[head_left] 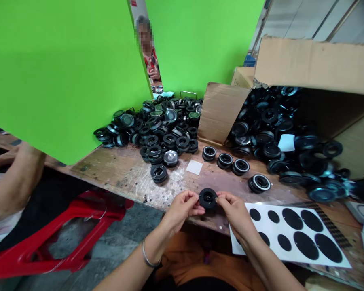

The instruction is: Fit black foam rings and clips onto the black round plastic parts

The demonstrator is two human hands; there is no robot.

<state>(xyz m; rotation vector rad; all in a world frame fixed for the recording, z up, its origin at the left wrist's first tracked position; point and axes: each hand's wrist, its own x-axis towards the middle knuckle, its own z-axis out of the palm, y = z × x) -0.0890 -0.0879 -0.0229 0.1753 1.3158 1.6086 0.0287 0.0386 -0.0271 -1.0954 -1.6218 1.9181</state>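
Note:
Close to the table's front edge, a round black ring-shaped part point(208, 198) is held up between both hands, with its dark recessed centre facing me. My left hand point(185, 205) pinches its left rim between thumb and fingers. On the opposite side, my right hand point(233, 206) has its thumb and fingertips closed at the right rim; whether something small is also in them I cannot tell. By my right forearm lies a white sheet point(279, 214) of black round stickers. Beyond the hands stand several similar parts with pale rings on top, among them one point(259, 183) at the right.
A heap of black round parts point(157, 121) lies against the green partition point(79, 60). A tipped cardboard box point(315, 60) spills more parts at the right. One small white square point(194, 167) lies mid-table. At left are a red plastic stool point(75, 230) and another person's arm point(15, 182).

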